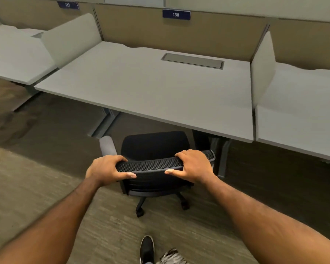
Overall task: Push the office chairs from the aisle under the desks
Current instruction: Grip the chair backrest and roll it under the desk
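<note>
A black office chair with a mesh backrest stands in front of the grey desk marked 138. Its seat front sits just under the desk's near edge, while its wheeled base is out on the carpet. My left hand grips the left end of the backrest's top rim. My right hand grips the right end of the same rim. The chair's grey left armrest shows beside my left hand; the right armrest is hidden.
Low grey dividers separate this desk from neighbouring desks on the left and right. Desk legs stand at either side of the chair. A cable hatch is set in the desktop. My shoe is on the carpet behind the chair.
</note>
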Demonstrator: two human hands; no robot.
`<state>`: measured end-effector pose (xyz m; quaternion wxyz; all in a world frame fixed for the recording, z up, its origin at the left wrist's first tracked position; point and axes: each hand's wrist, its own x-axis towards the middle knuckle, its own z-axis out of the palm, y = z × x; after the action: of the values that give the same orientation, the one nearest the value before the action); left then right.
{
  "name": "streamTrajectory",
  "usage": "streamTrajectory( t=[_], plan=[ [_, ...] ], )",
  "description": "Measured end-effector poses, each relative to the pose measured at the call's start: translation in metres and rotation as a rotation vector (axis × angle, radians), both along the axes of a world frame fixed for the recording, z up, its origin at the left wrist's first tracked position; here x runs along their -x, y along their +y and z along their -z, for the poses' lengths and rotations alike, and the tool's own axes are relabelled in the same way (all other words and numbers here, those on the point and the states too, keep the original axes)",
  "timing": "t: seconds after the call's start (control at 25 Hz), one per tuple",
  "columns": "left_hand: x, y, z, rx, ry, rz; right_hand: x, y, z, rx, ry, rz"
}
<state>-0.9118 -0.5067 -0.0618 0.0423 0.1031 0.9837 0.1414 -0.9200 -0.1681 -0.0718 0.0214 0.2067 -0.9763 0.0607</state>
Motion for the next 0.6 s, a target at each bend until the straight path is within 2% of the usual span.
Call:
streamTrajectory(
  t=[0.4, 0.6],
  plan=[
    [0.138, -0.103, -0.001, -0.074, 0.025, 0.212, 0.102, -0.097, -0.014, 0.053, -0.156, 0.079],
    [0.17, -0.132, 0.005, -0.07, -0.06, 0.134, 0.129, -0.134, -0.019, 0.04, -0.246, 0.123]
  ],
)
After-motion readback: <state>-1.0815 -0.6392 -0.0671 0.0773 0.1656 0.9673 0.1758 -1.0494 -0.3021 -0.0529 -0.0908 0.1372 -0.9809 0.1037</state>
